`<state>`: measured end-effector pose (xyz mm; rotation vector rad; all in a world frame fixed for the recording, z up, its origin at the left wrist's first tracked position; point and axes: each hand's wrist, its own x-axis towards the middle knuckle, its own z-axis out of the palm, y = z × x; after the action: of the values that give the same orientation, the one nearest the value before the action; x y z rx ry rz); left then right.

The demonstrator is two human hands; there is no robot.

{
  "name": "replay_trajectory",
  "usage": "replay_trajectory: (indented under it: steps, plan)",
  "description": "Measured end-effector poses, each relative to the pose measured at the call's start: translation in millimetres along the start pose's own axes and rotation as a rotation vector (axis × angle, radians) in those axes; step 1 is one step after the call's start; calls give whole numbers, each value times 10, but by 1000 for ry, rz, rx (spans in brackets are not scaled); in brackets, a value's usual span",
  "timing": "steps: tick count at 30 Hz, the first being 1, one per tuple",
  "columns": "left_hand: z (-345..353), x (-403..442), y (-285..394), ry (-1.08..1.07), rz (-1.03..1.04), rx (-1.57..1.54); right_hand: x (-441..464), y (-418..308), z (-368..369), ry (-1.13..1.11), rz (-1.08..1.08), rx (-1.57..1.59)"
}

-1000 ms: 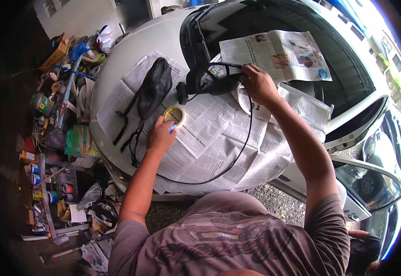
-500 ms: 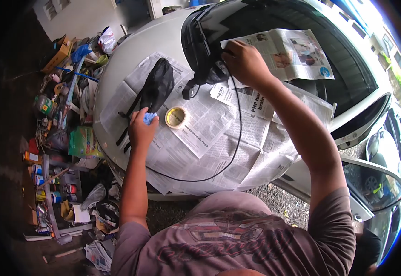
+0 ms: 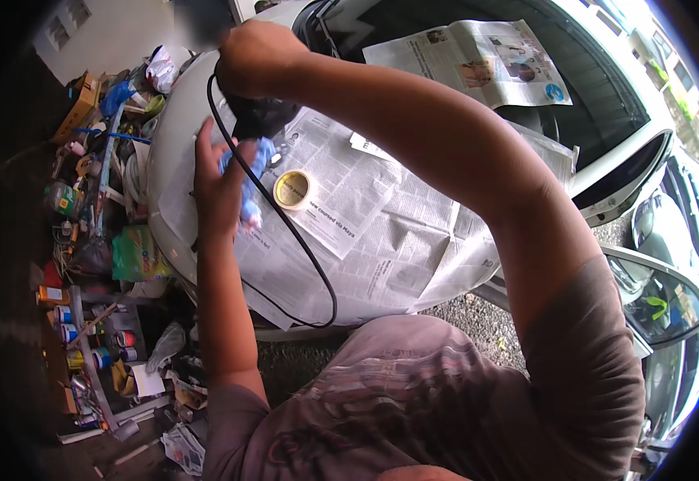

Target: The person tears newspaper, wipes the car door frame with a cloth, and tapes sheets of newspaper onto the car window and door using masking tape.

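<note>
My right hand point(image 3: 257, 60) is raised over the far left of the car hood, closed on a black item whose shape is mostly hidden; a black cable point(image 3: 297, 232) loops down from it. Below it, my left hand point(image 3: 223, 172) has its fingers apart, with a crumpled blue cloth point(image 3: 257, 164) against the palm and thumb. Part of a black mesh bag point(image 3: 263, 116) shows between the hands. A roll of masking tape point(image 3: 292, 190) lies on the newspaper point(image 3: 365, 232) just right of the cloth.
Another newspaper sheet point(image 3: 478, 64) lies on the windshield. Paint cans point(image 3: 103, 357), a green bag point(image 3: 137, 252) and mixed clutter fill the ground at left. An open car door with a mirror point(image 3: 658, 305) stands at right.
My right hand has swung left from the windshield base, carrying the black item and dragging the cable loop left. My left hand has shifted slightly up and left, its fingers spread, and more blue cloth shows.
</note>
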<state>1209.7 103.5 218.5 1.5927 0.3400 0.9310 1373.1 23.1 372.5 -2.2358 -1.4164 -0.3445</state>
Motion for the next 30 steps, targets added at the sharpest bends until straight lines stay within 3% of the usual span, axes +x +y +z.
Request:
replay_trajectory:
  steps: [2,3,5,9,11,12,14,15,19,23,26,27,30]
  plan:
    - [243,187,281,-62,116,392,-17,-76,94,-86,-84,-9]
    - [189,423,17,-32,275,487,-18,-61,156,-92,-90,-9]
    - [262,609,-65,239,398,760,20,36,256,-55,-153,23]
    - [213,908,-147,185,280,836,-99,366,135,-164,-232,114]
    - [266,1027,-219,245,309,941,-313,649,84,137,-403,129]
    - [289,1081,-276,284,294,915,-446,830,43,122,-331,55]
    - [312,1167,-317,346,275,872,-880,1111,-355,-200,-232,-187]
    - [339,1167,-283,364,217,829,-1116,1237,-447,-400,-31,-273]
    - [530,1328,-339,353,165,972,-2225,2117,-175,-554,48,-488]
    - [803,1475,-373,175,162,992,-2998,2436,-42,-385,74,-576]
    - [911,1421,-495,-106,284,761,-3209,2709,-7,-330,133,-557]
    - [951,1271,-340,-187,134,755,-3235,2773,-3,-323,137,-553]
    - [932,828,-200,-255,150,711,-3410,3048,-137,-198,110,-519]
